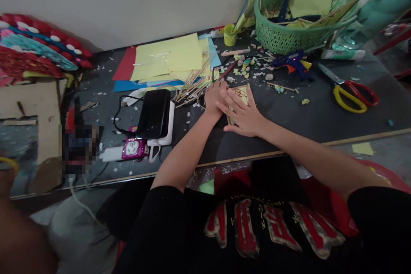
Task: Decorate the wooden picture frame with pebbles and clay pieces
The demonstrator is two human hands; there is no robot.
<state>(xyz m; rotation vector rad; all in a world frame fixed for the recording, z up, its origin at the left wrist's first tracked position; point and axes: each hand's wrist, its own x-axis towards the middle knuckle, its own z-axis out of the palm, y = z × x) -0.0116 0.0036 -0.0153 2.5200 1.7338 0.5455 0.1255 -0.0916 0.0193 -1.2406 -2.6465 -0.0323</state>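
A small pale-yellow card (241,91) with red line drawing and thin stick edges lies on the dark table, mostly covered by my hands. My right hand (245,115) is laid flat over it, fingers spread, their tips reaching across to my left hand. At the card's left side, my left hand (215,99) presses down with its fingers stretched forward and close together; part of it is hidden by the right fingers. Thin wooden sticks (192,87) lie loose left of my left hand. A brown stick (228,69) lies just beyond the hands.
Yellow paper sheets (167,58), a phone (154,113) on a white power bank, and a purple plug adapter (133,147) lie left. Rightward are a blue glue gun (293,62), scissors (348,90) and a green basket (279,36). Another person's arm (19,235) shows at left.
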